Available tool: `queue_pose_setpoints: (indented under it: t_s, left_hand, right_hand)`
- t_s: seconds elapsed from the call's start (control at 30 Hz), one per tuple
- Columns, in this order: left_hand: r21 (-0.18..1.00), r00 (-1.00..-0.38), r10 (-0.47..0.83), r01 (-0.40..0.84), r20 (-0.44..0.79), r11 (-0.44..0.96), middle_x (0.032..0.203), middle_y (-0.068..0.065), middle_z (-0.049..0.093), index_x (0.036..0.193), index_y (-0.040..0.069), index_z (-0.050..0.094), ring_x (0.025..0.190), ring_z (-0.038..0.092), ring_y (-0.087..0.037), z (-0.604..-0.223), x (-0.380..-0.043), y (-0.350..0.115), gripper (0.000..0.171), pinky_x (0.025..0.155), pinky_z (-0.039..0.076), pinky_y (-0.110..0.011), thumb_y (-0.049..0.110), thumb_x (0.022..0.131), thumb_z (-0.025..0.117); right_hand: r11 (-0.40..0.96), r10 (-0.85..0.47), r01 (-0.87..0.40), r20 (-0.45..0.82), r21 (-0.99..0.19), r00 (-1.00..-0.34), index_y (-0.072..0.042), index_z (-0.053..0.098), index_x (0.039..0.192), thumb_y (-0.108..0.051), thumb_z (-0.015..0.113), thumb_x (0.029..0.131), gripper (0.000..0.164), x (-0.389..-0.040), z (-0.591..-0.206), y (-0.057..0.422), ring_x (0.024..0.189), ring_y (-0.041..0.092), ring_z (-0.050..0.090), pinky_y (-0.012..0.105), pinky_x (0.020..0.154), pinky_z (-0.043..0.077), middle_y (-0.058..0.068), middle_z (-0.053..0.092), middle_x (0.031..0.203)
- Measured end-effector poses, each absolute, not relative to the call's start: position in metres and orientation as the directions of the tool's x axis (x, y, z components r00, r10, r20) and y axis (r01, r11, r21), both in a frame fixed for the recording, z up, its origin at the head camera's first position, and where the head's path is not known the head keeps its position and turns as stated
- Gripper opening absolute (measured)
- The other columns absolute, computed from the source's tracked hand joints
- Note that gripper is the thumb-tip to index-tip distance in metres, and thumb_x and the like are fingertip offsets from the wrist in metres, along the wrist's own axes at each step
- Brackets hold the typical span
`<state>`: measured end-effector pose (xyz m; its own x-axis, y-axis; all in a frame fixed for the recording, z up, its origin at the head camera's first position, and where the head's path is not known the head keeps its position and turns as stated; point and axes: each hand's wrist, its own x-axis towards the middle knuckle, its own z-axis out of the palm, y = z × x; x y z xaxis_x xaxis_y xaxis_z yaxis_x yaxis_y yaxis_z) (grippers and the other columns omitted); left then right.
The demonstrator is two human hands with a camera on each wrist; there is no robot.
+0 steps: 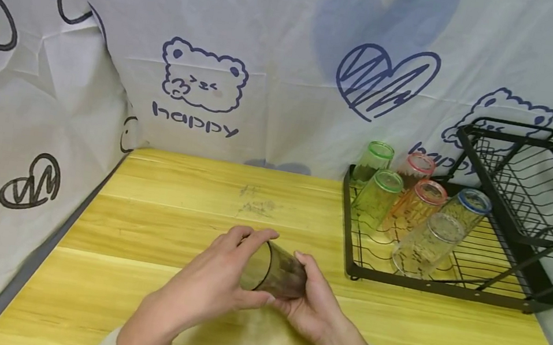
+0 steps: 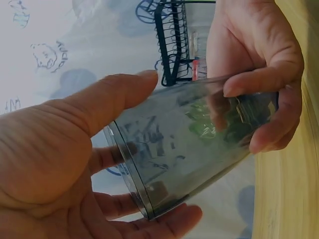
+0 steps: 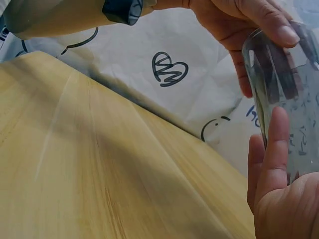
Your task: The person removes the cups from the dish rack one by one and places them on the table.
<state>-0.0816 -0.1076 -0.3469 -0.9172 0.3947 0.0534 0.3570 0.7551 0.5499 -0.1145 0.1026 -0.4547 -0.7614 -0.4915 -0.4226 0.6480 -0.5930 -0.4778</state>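
Note:
A grey-tinted clear drinking glass (image 1: pixel 286 273) lies tilted on its side between my two hands, above the table, its open rim toward the left. My left hand (image 1: pixel 212 278) holds it around the rim; in the left wrist view the thumb lies along the wall of the glass (image 2: pixel 174 149) and the fingers are spread around the far side of the rim. My right hand (image 1: pixel 318 312) grips the base end, with its fingertips (image 2: pixel 239 85) on the wall in the left wrist view. Dark printed marks show on the glass.
To the right stands a black two-tier dish rack (image 1: pixel 350 252). Several upside-down glasses fill its lower tray, among them a green-rimmed glass (image 1: pixel 377 203), an orange glass (image 1: pixel 416 205) and a clear glass (image 1: pixel 426 247). The wooden table (image 1: pixel 146 208) meets a printed cloth (image 1: pixel 274 108) behind.

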Motion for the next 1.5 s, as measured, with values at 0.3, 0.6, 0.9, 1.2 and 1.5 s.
queue_pose_setpoints:
  t_s: [0.3,0.6,0.9,1.2,1.5]
  left_hand:
    - [0.465,-0.872,0.48,0.466,0.097,0.753,0.145,-0.016,0.053,0.15,0.024,0.053,0.12,0.062,-0.037,-0.344,-0.08,-0.107,0.082,0.093,0.06,-0.049,0.041,0.08,0.093]
    - [0.429,-0.87,0.477,0.481,0.126,0.765,0.137,-0.014,0.058,0.141,0.024,0.06,0.112,0.063,-0.033,-0.341,-0.078,-0.109,0.071,0.091,0.06,-0.045,0.036,0.08,0.094]
    - [0.411,-0.852,0.511,0.508,0.112,0.757,0.135,-0.012,0.059,0.142,0.023,0.06,0.11,0.063,-0.031,-0.336,-0.083,-0.112,0.072,0.089,0.059,-0.044,0.037,0.08,0.093]
    - [0.365,-0.882,0.467,0.455,0.061,0.812,0.138,-0.011,0.059,0.144,0.023,0.061,0.11,0.063,-0.034,-0.337,-0.088,-0.131,0.072,0.089,0.059,-0.045,0.037,0.081,0.093]
    - [0.288,-0.941,0.337,0.326,0.012,0.9,0.15,-0.018,0.056,0.155,0.008,0.048,0.125,0.059,-0.043,-0.339,-0.108,-0.175,0.092,0.101,0.057,-0.053,0.034,0.079,0.094]
  right_hand:
    - [-0.569,-0.571,0.709,-0.421,-0.416,-0.705,-0.013,0.073,0.101,-0.043,0.044,0.11,0.043,-0.112,-0.461,0.095,0.079,0.014,0.073,0.032,0.072,0.066,0.006,0.076,0.093]
    - [-0.53,-0.624,0.736,-0.395,-0.42,-0.674,-0.015,0.074,0.103,-0.049,0.041,0.112,0.047,-0.113,-0.461,0.095,0.08,0.014,0.073,0.03,0.072,0.065,0.004,0.076,0.092]
    - [-0.462,-0.436,0.619,-0.445,-0.635,-0.782,-0.013,0.059,0.121,-0.049,0.056,0.108,0.039,-0.11,-0.46,0.091,0.099,0.02,0.073,0.037,0.083,0.064,0.007,0.069,0.115]
    - [-0.118,-0.244,0.326,-0.29,-0.938,-0.925,0.002,0.063,0.139,-0.032,0.054,0.11,0.045,-0.108,-0.455,0.082,0.121,0.026,0.065,0.041,0.106,0.056,0.016,0.064,0.136]
    - [0.593,-0.253,-0.06,-0.115,-0.803,-0.961,-0.012,0.055,0.153,-0.032,0.069,0.103,0.055,-0.095,-0.448,0.098,0.145,0.037,0.05,0.06,0.118,0.043,0.012,0.055,0.156]
